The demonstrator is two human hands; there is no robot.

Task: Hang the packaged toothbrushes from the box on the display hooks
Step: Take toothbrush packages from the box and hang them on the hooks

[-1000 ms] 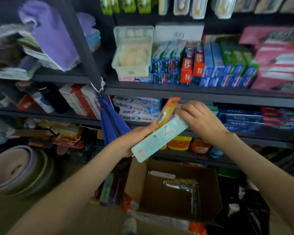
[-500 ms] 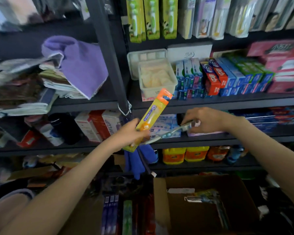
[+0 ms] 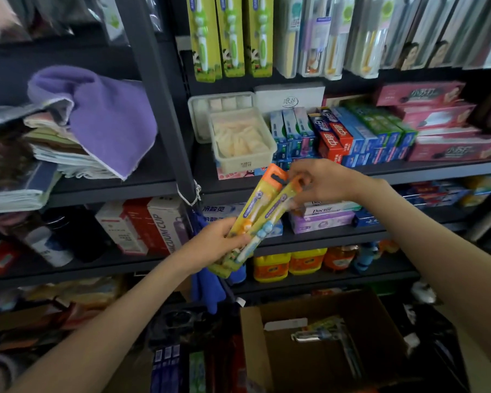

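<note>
Fingers of the left hand (image 3: pixel 213 245) grip the low ends of two orange toothbrush packs (image 3: pixel 262 205) (dead centre), and the right hand (image 3: pixel 323 180) pinches one pack's top. The cardboard box (image 3: pixel 251 338) sits at 5 o'clock. At 12 o'clock hang green toothbrush packs (image 3: pixel 230 38). Some loose packs (image 3: pixel 318 333) lie in the box.

Dark metal shelving (image 3: pixel 423 173), dense with toothpaste boxes (image 3: pixel 338 137).

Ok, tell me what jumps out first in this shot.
Two orange-and-yellow toothbrush packs at centre draw the eye first: the left hand grips their lower ends, the right hand pinches one top. Next come the purple towel draped on the left shelf and the green toothbrush packs hanging above.
</note>
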